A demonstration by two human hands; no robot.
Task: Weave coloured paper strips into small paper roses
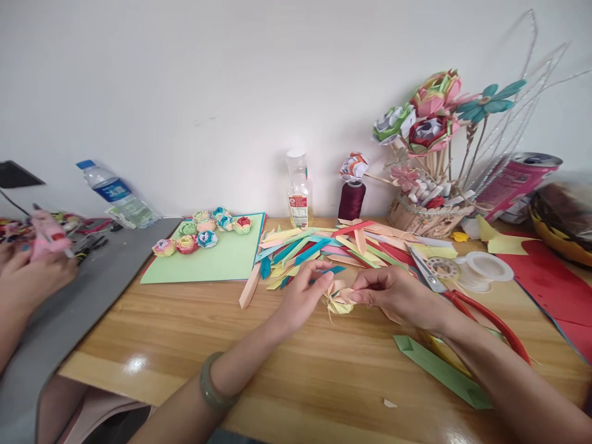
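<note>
Between my two hands, just above the wooden table point(194, 345), is a folded paper flower point(340, 302) in peach and pale yellow, with a thin thread hanging below it. My left hand point(308, 293), a green bangle on its wrist, grips the flower's left side. The fingertips of my right hand point(393, 296) pinch a peach petal on the right side. Right behind lies a heap of folded paper strips point(300, 246) in many colours. Scissors point(490, 314) with red handles lie partly under my right forearm, close to a green folded strip point(444, 373).
Several finished paper flowers point(187, 245) sit on green paper sheets point(217, 268). Against the wall stand a clear bottle point(299, 197), a purple thread spool point(352, 200) and a basket of flowers point(428, 216). At left, a co-worker's hands point(37, 277) hold a pink glue gun point(49, 234).
</note>
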